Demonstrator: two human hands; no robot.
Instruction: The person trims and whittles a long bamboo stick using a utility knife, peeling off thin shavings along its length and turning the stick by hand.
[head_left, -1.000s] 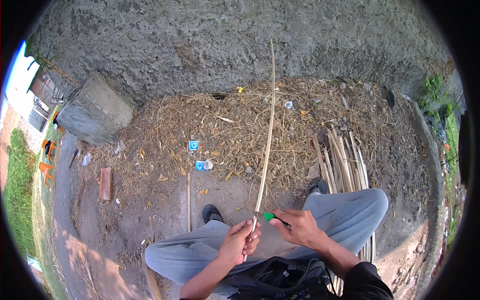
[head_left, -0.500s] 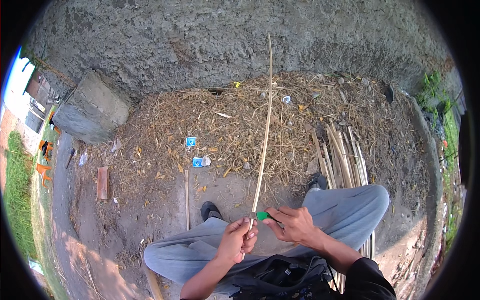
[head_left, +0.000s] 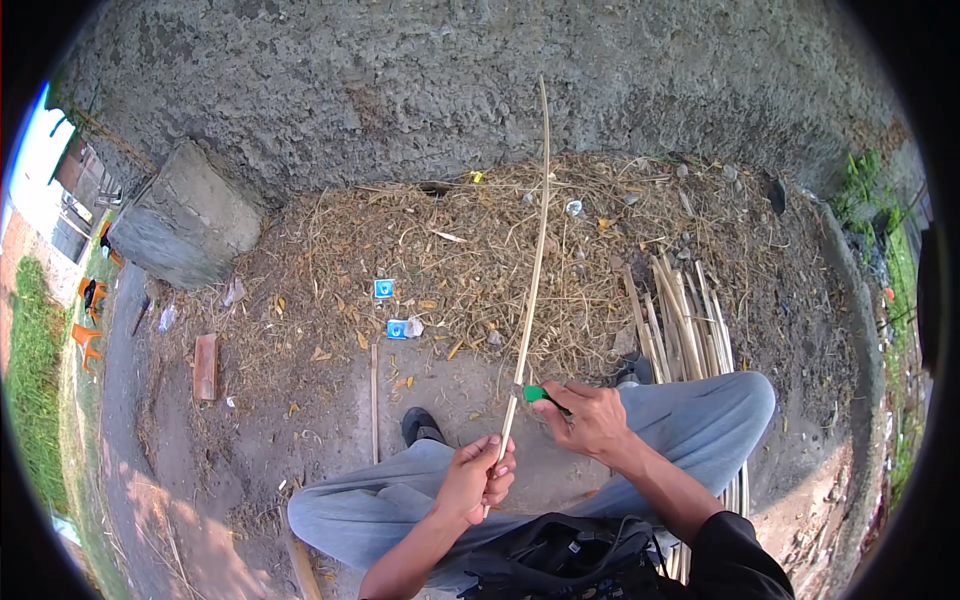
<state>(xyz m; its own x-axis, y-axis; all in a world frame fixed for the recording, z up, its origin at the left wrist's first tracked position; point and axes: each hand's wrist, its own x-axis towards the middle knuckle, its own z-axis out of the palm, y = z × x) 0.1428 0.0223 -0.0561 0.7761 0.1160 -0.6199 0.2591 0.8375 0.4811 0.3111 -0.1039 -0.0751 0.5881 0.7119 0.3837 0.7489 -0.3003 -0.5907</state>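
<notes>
A long, thin, pale strip of wood or cane [head_left: 538, 250] rises from my lap and bends slightly against the wall. My left hand [head_left: 480, 482] is closed round it near its lower end. Further up the strip, my right hand [head_left: 588, 420] grips a small green-handled knife [head_left: 534, 394]. Its short metal blade lies across the strip, a little above my left hand. My fingers partly cover the handle.
A bundle of pale strips [head_left: 690, 320] lies beside my right knee. Dry shavings [head_left: 450, 250] cover the ground before a rough wall [head_left: 420, 90]. A concrete block [head_left: 190, 220], a brick [head_left: 205, 367] and blue packets [head_left: 397, 328] lie to the left.
My right hand and the knife have moved up the strip, away from my left hand. The left hand keeps its hold at about the same place.
</notes>
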